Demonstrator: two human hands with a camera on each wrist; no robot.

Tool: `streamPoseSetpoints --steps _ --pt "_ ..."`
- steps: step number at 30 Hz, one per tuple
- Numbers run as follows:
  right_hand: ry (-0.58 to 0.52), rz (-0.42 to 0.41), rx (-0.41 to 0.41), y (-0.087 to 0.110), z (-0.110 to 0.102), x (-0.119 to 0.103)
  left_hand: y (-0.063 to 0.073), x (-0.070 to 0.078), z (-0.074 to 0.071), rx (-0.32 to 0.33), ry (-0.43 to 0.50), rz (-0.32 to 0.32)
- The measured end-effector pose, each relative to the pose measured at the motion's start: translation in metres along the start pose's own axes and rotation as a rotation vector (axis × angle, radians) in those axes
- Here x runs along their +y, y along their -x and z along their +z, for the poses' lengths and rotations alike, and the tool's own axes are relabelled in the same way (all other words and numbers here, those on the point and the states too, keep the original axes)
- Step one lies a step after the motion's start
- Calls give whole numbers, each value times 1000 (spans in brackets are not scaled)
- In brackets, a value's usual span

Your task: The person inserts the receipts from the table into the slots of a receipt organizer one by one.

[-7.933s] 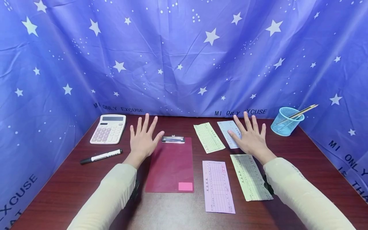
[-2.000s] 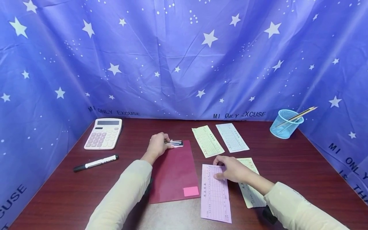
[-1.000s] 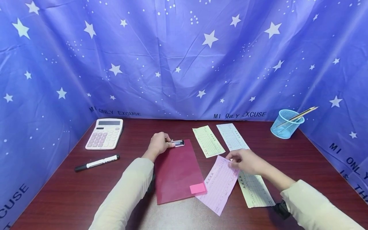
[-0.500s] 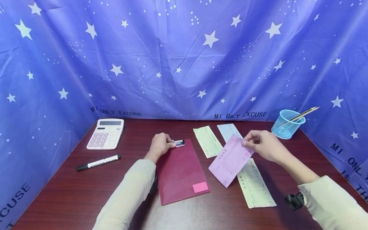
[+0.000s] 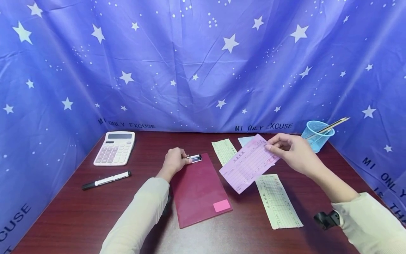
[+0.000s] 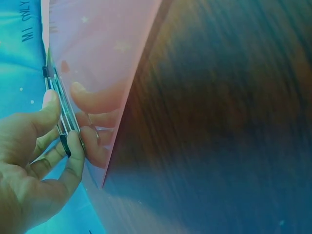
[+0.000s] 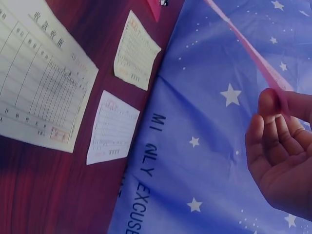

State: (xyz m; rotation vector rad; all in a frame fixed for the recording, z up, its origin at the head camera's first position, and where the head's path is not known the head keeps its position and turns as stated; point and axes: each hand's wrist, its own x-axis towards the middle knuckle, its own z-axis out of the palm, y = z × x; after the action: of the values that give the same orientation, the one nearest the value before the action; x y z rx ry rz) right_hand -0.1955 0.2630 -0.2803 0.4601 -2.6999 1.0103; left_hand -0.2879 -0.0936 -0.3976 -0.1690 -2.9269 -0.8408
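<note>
My left hand (image 5: 173, 162) pinches the metal clip (image 5: 196, 158) at the far end of a dark red clipboard (image 5: 198, 190). In the left wrist view, thumb and fingers hold the clip (image 6: 63, 105) and the shiny board mirrors them. Whether the clip's mouth is parted, I cannot tell. My right hand (image 5: 296, 151) pinches one end of a pink receipt slip (image 5: 248, 164) between thumb and fingers, holding it tilted above the table. That slip partly covers a light green slip (image 5: 222, 150) and most of a light blue slip (image 5: 245, 140).
Another light green slip (image 5: 279, 204) lies right of the clipboard. A white calculator (image 5: 115, 148) and a black-and-white marker (image 5: 106, 180) lie at the left. Back right stands a blue mesh pen cup (image 5: 317, 137) holding pencils. A starry blue curtain (image 5: 177, 63) encloses the table.
Both hands were spread open at first. The left took the clip, and the clipboard's near end swung right. The right picked up the pink slip, lifted it away from me and turned it.
</note>
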Motion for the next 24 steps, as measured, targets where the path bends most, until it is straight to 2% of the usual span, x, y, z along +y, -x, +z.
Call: streamPoseSetpoints --steps 9,24 --pt "-122 47 -74 0 1 -14 2 -1 -1 24 3 23" --pt "-378 31 -164 1 15 -31 0 -1 -2 -5 -2 19"
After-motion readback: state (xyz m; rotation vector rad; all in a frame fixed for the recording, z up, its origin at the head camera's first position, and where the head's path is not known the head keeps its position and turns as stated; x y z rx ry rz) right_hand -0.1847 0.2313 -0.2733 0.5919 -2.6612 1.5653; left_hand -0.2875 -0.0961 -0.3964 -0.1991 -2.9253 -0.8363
